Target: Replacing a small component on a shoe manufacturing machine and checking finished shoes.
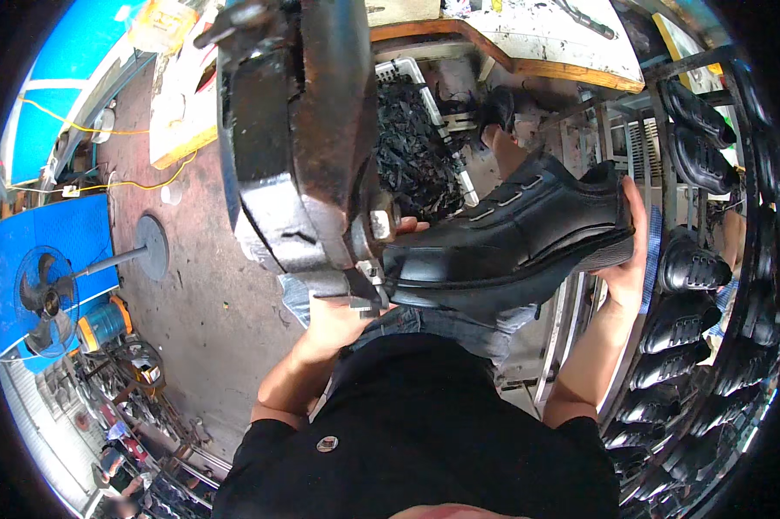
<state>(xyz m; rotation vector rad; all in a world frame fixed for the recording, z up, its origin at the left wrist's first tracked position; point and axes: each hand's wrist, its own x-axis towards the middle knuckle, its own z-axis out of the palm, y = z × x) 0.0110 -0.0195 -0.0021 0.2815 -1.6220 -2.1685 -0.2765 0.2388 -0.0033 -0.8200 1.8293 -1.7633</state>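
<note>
Right hand (625,264) cups black shoe (515,233) by heel | left hand (334,322) near toe, machine (297,164) masks grip, can't tell | likely light, stiff-soled; heel looks surest

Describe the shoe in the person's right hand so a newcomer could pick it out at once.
Start at the big, worn metal machine at the top, left of centre. Just right of its lower end is a black shoe, toe toward the machine, heel cupped by the right hand. Unlike the black shoes in rows at far right, it is hand-held.
</note>
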